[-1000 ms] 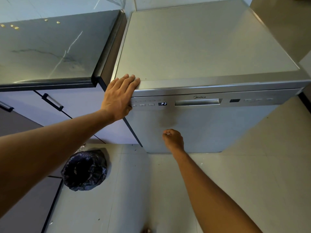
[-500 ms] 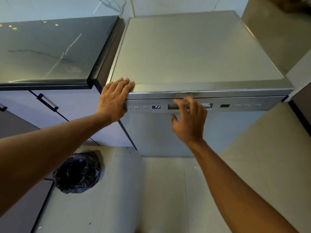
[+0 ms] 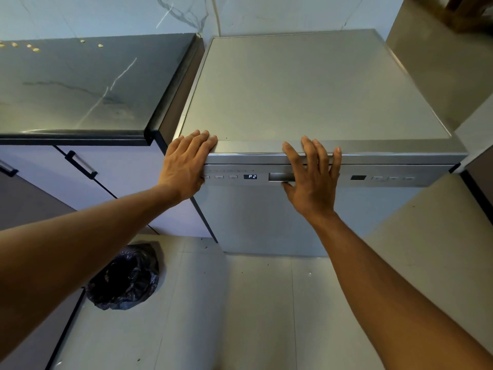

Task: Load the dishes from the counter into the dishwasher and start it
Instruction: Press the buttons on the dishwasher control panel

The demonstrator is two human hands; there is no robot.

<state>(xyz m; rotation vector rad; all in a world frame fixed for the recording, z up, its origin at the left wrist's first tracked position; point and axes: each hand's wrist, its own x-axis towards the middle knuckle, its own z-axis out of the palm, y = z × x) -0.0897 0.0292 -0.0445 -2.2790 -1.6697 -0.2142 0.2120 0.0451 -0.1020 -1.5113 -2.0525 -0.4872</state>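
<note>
A silver dishwasher (image 3: 306, 97) stands with its door closed; its small display (image 3: 250, 176) reads P2. My left hand (image 3: 186, 164) rests flat on the front left corner of its top, fingers straight, the heel of the hand over the leftmost buttons. My right hand (image 3: 312, 177) lies spread across the recessed door handle (image 3: 280, 177), fingertips reaching onto the front edge of the top and thumb just below the handle recess. No dishes are visible.
A dark marble counter (image 3: 80, 86) adjoins the dishwasher on the left, above pale cabinet doors with a black handle (image 3: 81, 164). A black rubbish bag (image 3: 125, 276) sits on the tiled floor at lower left. A wall stands close on the right.
My right hand has risen from a curled fist low on the door to spread over the handle and top edge. My left hand has stayed on the corner.
</note>
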